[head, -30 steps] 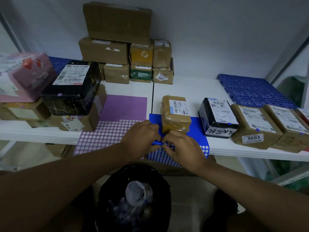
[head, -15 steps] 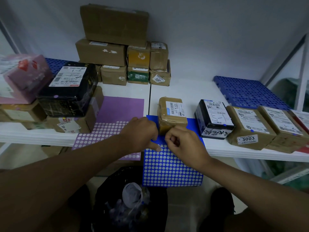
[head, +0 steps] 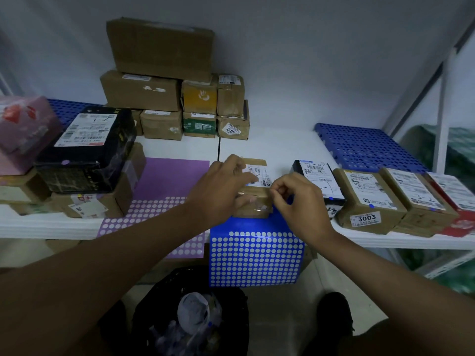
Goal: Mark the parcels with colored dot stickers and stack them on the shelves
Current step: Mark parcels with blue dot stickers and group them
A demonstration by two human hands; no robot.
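My left hand (head: 221, 187) steadies the small brown parcel (head: 253, 201) on the blue sticker sheet (head: 254, 258) at the shelf (head: 38, 224) edge. My right hand (head: 295, 199) has fingers pinched narrow, presumably on a dot I cannot see. I'd press it flat beside the label.

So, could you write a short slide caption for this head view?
Left hand steadies a brown parcel on the blue sticker sheet while right hand pinches at its edge.

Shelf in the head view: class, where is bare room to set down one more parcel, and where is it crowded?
Bare white shelf lies between the back stack of cardboard boxes and the blue mat. The upper purple sticker sheet is free too. The left pile and the right front row of parcels are crowded.
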